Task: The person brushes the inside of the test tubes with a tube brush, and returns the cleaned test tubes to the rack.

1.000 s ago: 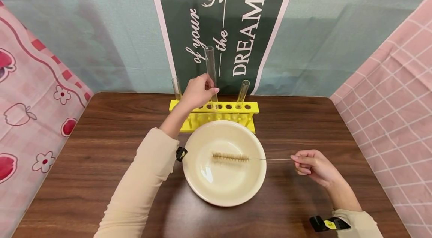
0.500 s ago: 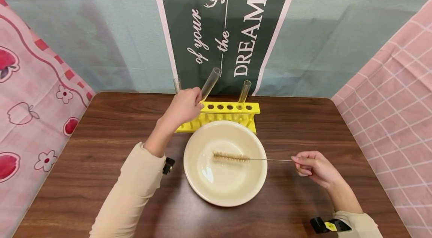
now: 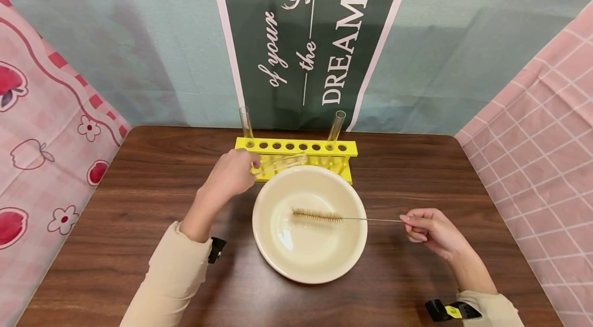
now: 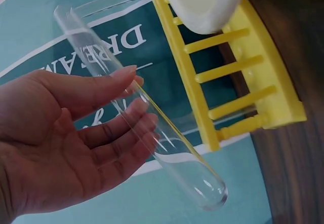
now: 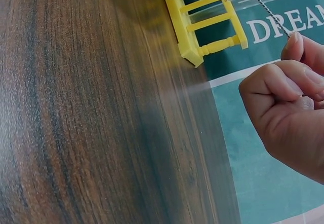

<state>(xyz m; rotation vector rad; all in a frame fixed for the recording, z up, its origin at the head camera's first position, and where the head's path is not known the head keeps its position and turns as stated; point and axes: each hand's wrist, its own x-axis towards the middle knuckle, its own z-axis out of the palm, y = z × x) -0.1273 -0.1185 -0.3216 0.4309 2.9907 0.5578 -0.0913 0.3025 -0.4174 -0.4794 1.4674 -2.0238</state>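
My left hand (image 3: 231, 172) pinches a clear glass test tube (image 3: 282, 162) between thumb and fingers, in front of the yellow test tube rack (image 3: 296, 147). In the left wrist view the tube (image 4: 167, 127) slants across the fingers, its rounded end past the fingertips. To the right of the cream bowl (image 3: 310, 265), my right hand (image 3: 433, 229) pinches the twisted wire handle of a test tube brush (image 3: 319, 215). The tan bristles are over the bowl's inside. In the right wrist view the wire (image 5: 266, 8) runs up from the fingertips; the bristles are out of that view.
One test tube (image 3: 246, 126) stands at the rack's left end and another test tube (image 3: 335, 128) near its right end. The bowl sits close in front of the rack on a brown wooden table (image 3: 394, 275). Hanging cloths (image 3: 463, 59) border the table's back and sides.
My left hand has moved left and toward me with the test tube, which has tipped from upright to nearly level. The right hand and brush have stayed put.
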